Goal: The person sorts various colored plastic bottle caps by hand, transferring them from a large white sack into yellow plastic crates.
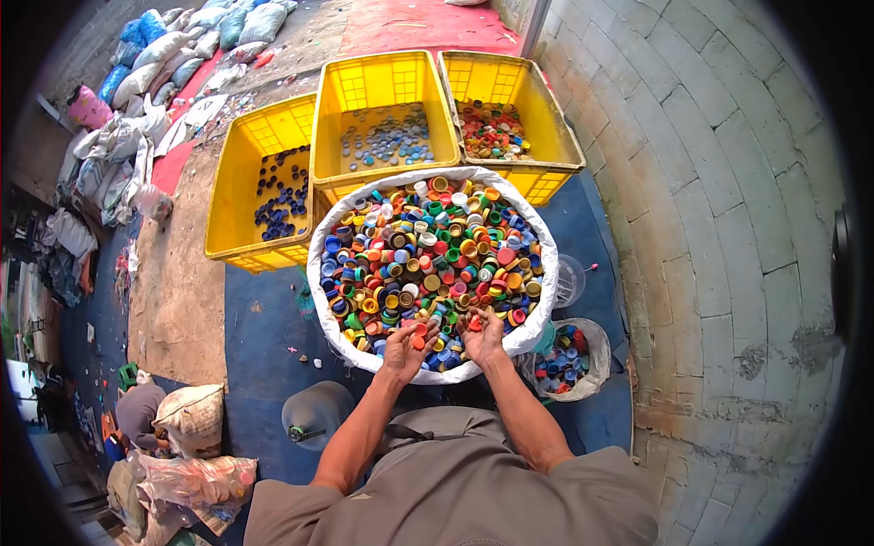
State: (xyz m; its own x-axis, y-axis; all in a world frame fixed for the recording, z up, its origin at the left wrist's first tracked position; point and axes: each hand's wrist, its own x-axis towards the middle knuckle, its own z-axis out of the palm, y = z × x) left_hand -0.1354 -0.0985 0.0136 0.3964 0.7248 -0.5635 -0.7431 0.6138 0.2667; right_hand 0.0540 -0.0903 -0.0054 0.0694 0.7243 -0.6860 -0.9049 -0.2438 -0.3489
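Observation:
A large white sack (320,273) with a rolled rim stands in front of me, full of plastic bottle caps (432,250) in many colours. Over its near side, my left hand (405,353) is cupped with its fingers curled, and red bottle caps (418,342) lie in it. Beside it, also over the near part of the pile, my right hand (482,338) has its fingers bent around a red bottle cap (475,323). The hands are a short gap apart, with loose caps between them.
Behind the sack stand three yellow crates: the left one (228,205) holds dark blue caps, the middle one (364,96) light blue, the right one (510,86) red and orange. A smaller sack (596,359) of caps is at right, near a block wall (710,237). A plastic jug (319,414) lies left.

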